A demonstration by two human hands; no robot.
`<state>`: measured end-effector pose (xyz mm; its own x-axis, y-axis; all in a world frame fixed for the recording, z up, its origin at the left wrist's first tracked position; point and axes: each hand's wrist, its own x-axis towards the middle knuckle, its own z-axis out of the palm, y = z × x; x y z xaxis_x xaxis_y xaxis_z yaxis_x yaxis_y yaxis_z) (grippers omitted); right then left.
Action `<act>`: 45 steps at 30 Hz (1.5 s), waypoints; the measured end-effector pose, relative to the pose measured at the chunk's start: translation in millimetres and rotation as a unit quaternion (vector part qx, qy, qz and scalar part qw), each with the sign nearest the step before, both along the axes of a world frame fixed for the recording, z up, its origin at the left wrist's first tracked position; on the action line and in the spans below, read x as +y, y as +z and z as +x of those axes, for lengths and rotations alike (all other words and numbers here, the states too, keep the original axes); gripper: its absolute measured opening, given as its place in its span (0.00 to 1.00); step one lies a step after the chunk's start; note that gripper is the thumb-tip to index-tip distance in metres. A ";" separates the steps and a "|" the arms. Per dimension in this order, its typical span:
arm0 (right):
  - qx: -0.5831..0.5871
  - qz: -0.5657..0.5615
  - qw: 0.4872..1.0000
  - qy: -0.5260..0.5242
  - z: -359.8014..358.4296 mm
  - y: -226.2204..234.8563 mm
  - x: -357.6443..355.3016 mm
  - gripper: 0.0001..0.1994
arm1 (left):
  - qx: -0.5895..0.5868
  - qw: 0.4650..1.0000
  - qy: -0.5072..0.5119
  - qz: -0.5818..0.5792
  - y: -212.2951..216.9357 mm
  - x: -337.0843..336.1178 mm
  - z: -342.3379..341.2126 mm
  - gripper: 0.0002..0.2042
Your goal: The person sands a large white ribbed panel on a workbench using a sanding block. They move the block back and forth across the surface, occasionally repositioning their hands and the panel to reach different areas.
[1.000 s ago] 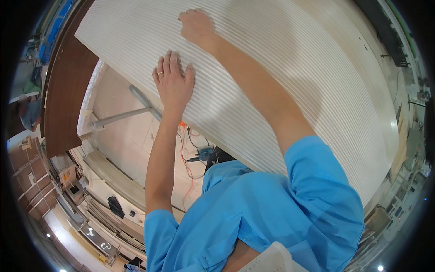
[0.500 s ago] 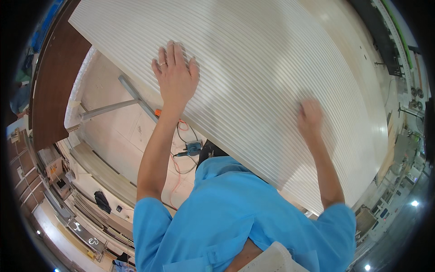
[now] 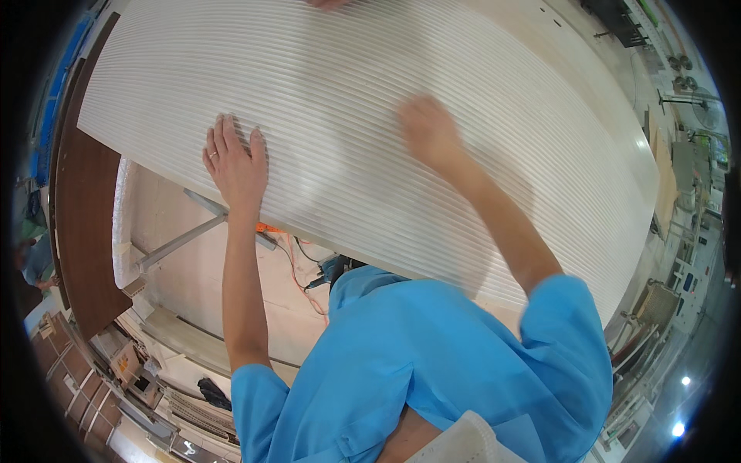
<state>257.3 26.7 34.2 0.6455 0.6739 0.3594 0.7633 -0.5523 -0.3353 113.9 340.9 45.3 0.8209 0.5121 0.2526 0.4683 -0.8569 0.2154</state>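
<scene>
A large pale panel with fine parallel ridges (image 3: 340, 116) lies in front of me, its near edge close to my body. My left hand (image 3: 238, 166) rests flat on it near the left part of that edge, fingers stretched out, a ring on one. Over the panel's middle is my right hand (image 3: 429, 131), blurred by motion. Its fingers look curled down against the ridges; whatever is under them is hidden. At the top edge of the view, part of another person's hand (image 3: 330, 4) shows over the panel's far side.
A dark brown board (image 3: 91, 231) stands at the left. Under the panel are a grey metal support (image 3: 181, 241), a blue-green power tool (image 3: 332, 270) and an orange cord (image 3: 293, 270) on the floor. Another person (image 3: 38, 262) is at the far left.
My right hand has swept left and away from me across the ridges. The view has shifted; my left hand stays flat on the panel. Another person's hand has come into view.
</scene>
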 end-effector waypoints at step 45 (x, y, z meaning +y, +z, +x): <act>0.016 0.042 0.997 0.069 44.7 -1.1 96.9 0.08 | 0.004 1.000 0.009 -0.005 3.0 -8.1 5.0 0.30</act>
<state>302.0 123.7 33.1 0.5613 0.7253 0.3986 0.8178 -0.4120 -0.4019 118.9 332.8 48.3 0.8137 0.5294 0.2402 0.4856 -0.8461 0.2198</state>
